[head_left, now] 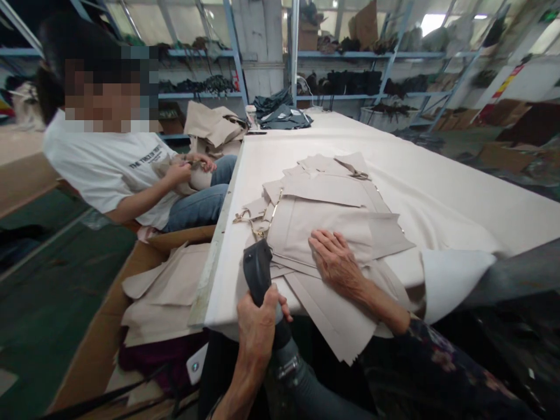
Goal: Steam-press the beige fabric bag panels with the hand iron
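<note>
My left hand (258, 324) is wrapped round a black suction nozzle (257, 265), whose thick grey hose (301, 379) runs down past the table edge. The nozzle's head meets the left edge of a stack of beige fabric pieces (324, 221), beside a gold-toothed zipper (276, 213). On the top piece, my right hand (339, 262) lies flat with its fingers stretched out. Several layers hang over the near table edge, one with a jagged corner. Loose zipper ends (249, 220) stick out at the left of the stack.
A white cloth covers the table (441, 198). On the left, a seated person (126, 169) handles beige fabric. Below them stands a cardboard box (100, 315) holding more beige pieces. Dark folded cloth (284, 116) lies at the far end; shelves (341, 55) line the wall.
</note>
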The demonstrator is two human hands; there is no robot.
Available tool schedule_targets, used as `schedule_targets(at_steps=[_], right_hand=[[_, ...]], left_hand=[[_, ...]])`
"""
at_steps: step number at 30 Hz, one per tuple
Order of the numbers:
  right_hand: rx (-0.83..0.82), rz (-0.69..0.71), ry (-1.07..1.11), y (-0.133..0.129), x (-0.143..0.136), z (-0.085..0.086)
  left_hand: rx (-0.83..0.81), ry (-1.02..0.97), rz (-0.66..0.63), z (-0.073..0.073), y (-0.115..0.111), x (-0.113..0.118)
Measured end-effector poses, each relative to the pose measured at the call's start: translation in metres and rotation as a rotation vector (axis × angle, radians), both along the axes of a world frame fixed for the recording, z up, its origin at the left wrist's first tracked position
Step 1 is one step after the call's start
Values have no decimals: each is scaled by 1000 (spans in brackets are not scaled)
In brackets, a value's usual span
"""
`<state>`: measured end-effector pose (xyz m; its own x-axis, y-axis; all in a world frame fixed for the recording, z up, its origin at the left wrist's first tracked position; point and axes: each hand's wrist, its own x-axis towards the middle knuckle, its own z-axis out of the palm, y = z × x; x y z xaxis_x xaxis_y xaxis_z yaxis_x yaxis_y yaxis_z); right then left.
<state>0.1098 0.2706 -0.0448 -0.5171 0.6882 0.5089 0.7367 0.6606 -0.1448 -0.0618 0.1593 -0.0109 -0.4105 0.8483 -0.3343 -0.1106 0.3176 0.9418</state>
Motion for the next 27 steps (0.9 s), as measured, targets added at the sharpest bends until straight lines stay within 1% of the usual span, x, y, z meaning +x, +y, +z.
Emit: schedule_targets(at_steps=[3, 5, 7, 9, 14, 17, 20, 23, 25, 27], right_hand=[[-3, 7, 18, 1, 2, -2], [-5, 10, 30, 2, 3, -2], [-3, 17, 40, 2, 3, -2], [1, 20, 47, 2, 3, -2], [0, 27, 56, 1, 4, 1], [3, 25, 65, 2, 4, 2], [14, 13, 57, 1, 2, -1], [25, -4, 16, -3, 3, -1], [16, 6, -59, -3, 4, 9], [-55, 72, -211, 4, 5, 29]], left_hand=[[-56, 57, -67, 1, -14, -5], [-84, 86, -94, 4, -22, -4], [-97, 102, -100, 7, -26, -1], [-101, 111, -117, 11, -25, 4], [-106, 103, -171, 13, -6, 13], [-78, 100, -160, 13, 11, 16], [-34, 48, -132, 13, 26, 20], [3, 43, -110, 10, 37, 22], [17, 59, -117, 4, 41, 22], [24, 51, -142, -2, 42, 20]])
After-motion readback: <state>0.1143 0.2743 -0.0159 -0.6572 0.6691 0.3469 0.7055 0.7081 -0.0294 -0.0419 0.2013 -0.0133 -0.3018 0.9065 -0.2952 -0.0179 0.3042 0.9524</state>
